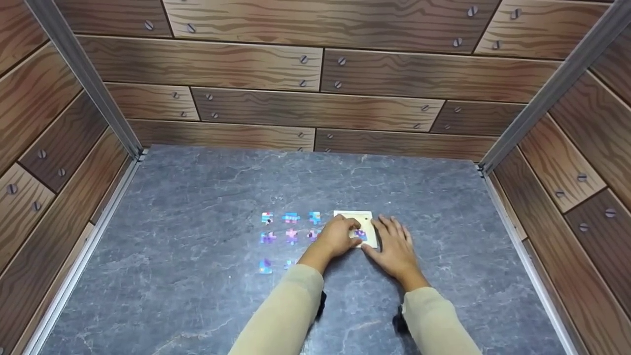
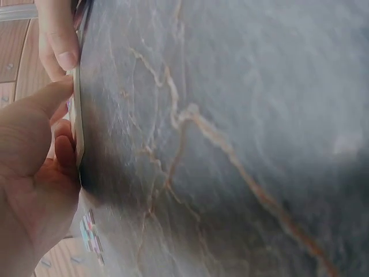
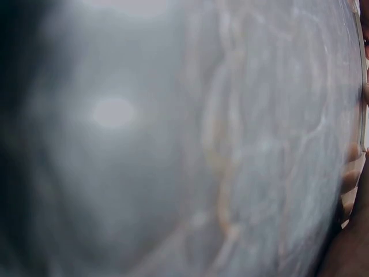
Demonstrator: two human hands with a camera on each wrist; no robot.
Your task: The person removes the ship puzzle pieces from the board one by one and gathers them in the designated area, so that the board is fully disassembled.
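Note:
A shallow cream puzzle tray (image 1: pixel 355 214) lies on the table, its edge also showing as a thin strip (image 2: pixel 79 124) in the left wrist view. Over its left part, my left hand (image 1: pixel 337 237) curls its thumb and index finger about a purple and blue puzzle piece (image 1: pixel 361 233) inside the frame. That left hand (image 2: pixel 34 156) partly hides the tray and piece. Along the tray's right edge rests my right hand (image 1: pixel 396 251), fingers fairly straight, thumb at the near right corner. Only part of the right hand (image 3: pixel 351 231) shows in the right wrist view.
Left of the tray, several loose jigsaw pieces lie spread in rows, among them a blue one (image 1: pixel 291 217), a pink one (image 1: pixel 291 235) and a purple one (image 1: pixel 265 266). The grey marbled table (image 1: pixel 197 197) is enclosed by wood-patterned walls (image 1: pixel 246 64) with metal corner posts.

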